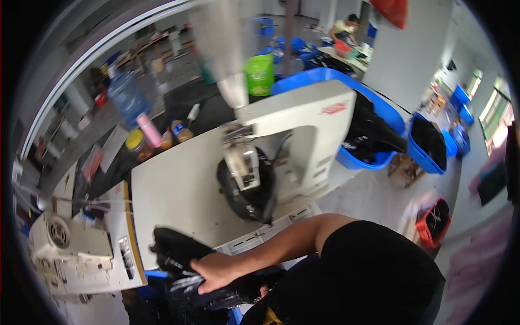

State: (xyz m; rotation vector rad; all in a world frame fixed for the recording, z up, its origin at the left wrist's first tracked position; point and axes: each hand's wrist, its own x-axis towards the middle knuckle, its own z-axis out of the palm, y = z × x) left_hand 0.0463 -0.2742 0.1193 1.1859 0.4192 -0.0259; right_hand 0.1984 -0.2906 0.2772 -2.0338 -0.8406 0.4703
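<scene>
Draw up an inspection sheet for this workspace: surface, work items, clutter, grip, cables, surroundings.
Surface: white table, bearing a sewing machine.
Work items: black piece under the machine's head; black bundle at the table's near edge.
Clutter: jug, pink bottle, jar and green bag beyond the table.
Grip: right hand closed on the bundle; left hand mostly hidden, state unclear.
Cables: pale lines at left, cord or thread unclear.
Surroundings: second machine, blue tub holding black material, red basket, another person in the background.
</scene>
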